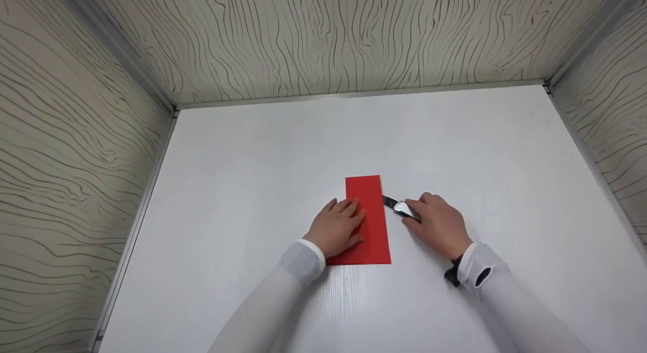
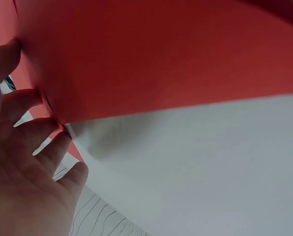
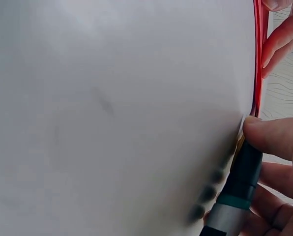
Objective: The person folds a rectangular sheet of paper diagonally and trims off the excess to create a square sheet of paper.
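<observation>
A red sheet of paper (image 1: 373, 211), folded into a tall narrow rectangle, lies on the white table. My left hand (image 1: 334, 227) rests on its left part, fingers spread and pressing it down. In the left wrist view, the fingers of that hand (image 2: 38, 142) lie along the paper's edge. My right hand (image 1: 440, 224) grips what looks like a utility knife (image 1: 403, 208), black and silver. Its tip meets the paper's right edge. The right wrist view shows the knife (image 3: 242, 172) between thumb and fingers, its tip against the layered red edge (image 3: 257, 59); the blade is barely visible.
The white table (image 1: 252, 156) stretches around the paper on every side. Wood-grain patterned panels (image 1: 323, 39) stand at the back, left and right, with grey metal strips (image 1: 136, 221) along the table's edges. A dark band (image 1: 453, 273) circles the right wrist.
</observation>
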A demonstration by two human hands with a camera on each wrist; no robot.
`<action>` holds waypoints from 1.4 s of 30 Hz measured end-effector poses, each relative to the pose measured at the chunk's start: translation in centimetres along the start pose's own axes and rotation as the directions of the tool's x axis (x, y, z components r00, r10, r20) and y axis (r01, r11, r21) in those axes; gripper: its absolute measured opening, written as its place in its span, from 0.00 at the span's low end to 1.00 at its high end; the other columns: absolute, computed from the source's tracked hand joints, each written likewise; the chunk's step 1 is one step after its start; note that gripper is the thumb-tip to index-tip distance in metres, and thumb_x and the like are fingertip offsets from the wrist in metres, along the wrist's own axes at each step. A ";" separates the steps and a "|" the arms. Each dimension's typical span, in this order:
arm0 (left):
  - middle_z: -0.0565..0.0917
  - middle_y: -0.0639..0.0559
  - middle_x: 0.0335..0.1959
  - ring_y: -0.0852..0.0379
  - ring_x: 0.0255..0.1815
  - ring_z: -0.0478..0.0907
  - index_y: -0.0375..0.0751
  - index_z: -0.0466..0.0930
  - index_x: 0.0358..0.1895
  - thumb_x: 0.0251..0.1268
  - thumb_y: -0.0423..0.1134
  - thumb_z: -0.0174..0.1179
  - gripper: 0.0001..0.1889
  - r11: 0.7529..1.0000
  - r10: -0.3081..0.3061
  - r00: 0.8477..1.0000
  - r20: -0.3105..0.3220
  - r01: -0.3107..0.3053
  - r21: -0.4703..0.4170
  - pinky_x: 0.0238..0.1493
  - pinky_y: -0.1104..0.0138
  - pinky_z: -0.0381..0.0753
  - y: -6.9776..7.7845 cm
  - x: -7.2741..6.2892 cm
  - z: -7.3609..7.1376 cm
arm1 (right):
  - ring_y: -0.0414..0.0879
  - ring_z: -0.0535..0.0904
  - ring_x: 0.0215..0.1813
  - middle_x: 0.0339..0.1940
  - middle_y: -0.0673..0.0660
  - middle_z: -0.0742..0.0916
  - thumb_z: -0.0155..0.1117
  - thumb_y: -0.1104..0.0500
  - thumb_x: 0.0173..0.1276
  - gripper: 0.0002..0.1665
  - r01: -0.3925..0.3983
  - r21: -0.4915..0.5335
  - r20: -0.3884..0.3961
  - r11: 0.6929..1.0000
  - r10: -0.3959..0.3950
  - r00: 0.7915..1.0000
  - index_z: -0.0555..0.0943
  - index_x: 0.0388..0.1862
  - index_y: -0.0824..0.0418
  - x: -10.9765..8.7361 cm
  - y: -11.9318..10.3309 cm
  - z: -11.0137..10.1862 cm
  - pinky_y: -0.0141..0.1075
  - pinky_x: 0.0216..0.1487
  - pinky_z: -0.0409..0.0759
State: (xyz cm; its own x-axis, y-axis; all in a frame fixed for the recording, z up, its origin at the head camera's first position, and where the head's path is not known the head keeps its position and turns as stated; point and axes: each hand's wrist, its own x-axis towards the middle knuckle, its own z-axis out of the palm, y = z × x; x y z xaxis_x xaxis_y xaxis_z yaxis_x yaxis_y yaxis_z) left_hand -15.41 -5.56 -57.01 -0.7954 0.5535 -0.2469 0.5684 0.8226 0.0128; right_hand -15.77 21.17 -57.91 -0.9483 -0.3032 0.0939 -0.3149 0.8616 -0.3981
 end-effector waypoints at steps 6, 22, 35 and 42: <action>0.61 0.50 0.81 0.49 0.80 0.58 0.54 0.62 0.80 0.73 0.61 0.58 0.37 1.000 0.008 1.000 0.003 -0.008 -0.010 0.79 0.52 0.55 0.1 0.0 0.1 | 0.46 0.71 0.33 0.30 0.50 0.76 0.74 0.57 0.64 0.23 0.017 -0.008 -0.017 1.000 -0.017 1.000 0.87 0.57 0.61 0.6 -0.3 0.2 0.38 0.28 0.70; 0.62 0.50 0.80 0.49 0.79 0.58 0.54 0.63 0.80 0.73 0.60 0.59 0.36 1.000 0.015 1.000 0.005 -0.015 0.003 0.79 0.54 0.55 0.0 0.0 0.1 | 0.48 0.71 0.32 0.31 0.53 0.79 0.73 0.57 0.66 0.22 -0.022 -0.013 -0.042 1.000 0.022 0.999 0.86 0.58 0.63 0.6 0.8 -0.2 0.38 0.26 0.68; 0.62 0.50 0.81 0.49 0.79 0.58 0.53 0.63 0.80 0.73 0.60 0.59 0.36 1.000 0.020 1.000 -0.004 -0.020 -0.009 0.79 0.53 0.55 -0.1 -0.1 0.1 | 0.48 0.72 0.32 0.32 0.54 0.78 0.71 0.56 0.67 0.22 -0.029 -0.003 -0.027 1.000 0.029 0.999 0.86 0.58 0.63 0.7 1.0 -0.2 0.38 0.27 0.70; 0.63 0.50 0.80 0.50 0.79 0.59 0.54 0.65 0.79 0.73 0.60 0.58 0.35 1.000 0.029 0.999 -0.016 -0.029 0.013 0.78 0.54 0.56 -0.1 0.0 0.3 | 0.50 0.74 0.35 0.33 0.55 0.79 0.71 0.56 0.67 0.22 -0.001 -0.016 -0.033 1.000 0.000 0.999 0.86 0.58 0.63 1.4 0.4 0.0 0.40 0.28 0.74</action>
State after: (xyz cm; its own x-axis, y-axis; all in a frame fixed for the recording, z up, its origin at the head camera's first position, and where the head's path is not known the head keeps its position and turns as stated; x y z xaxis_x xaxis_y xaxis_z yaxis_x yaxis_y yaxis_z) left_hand -15.41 -5.63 -57.26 -0.7820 0.5789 -0.2310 0.5936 0.8047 0.0072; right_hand -17.23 21.10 -58.00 -0.9491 -0.2894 0.1243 -0.3149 0.8681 -0.3838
